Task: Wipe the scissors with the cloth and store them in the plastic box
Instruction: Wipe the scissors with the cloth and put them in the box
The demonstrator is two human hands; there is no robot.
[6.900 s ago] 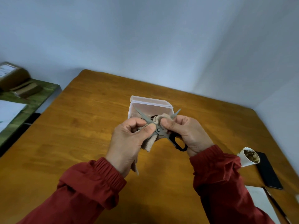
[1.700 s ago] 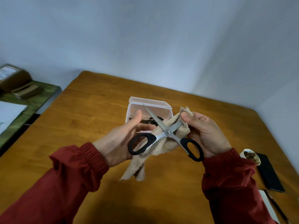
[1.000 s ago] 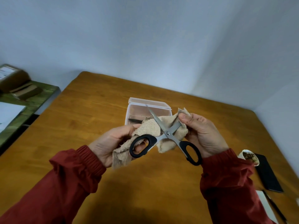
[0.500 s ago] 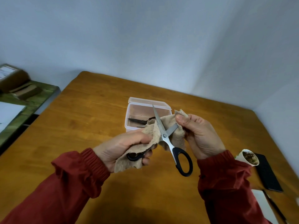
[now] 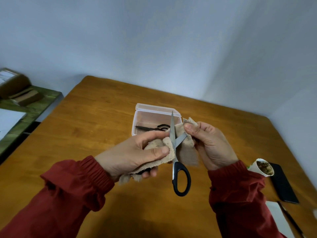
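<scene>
Black-handled scissors (image 5: 176, 162) are spread open above the wooden table (image 5: 89, 124), one blade pointing up, one handle loop hanging free. My left hand (image 5: 135, 157) grips the beige cloth (image 5: 187, 150) wrapped round the other handle, which is hidden. My right hand (image 5: 211, 145) pinches the cloth's upper end against the second blade tip. Behind them stands the open clear plastic box (image 5: 145, 115), with another dark pair of scissors (image 5: 151, 128) lying inside.
A paper cup (image 5: 262, 167) with brown residue, a black phone (image 5: 281, 184) and a sheet with a pen (image 5: 289, 219) lie at the right edge. A green side shelf (image 5: 25, 109) with brown packages stands at left.
The cloth-wrapped left hand has closed over the left handle and swung it in; the blades have narrowed from a wide X, and the free handle now hangs straight down.
</scene>
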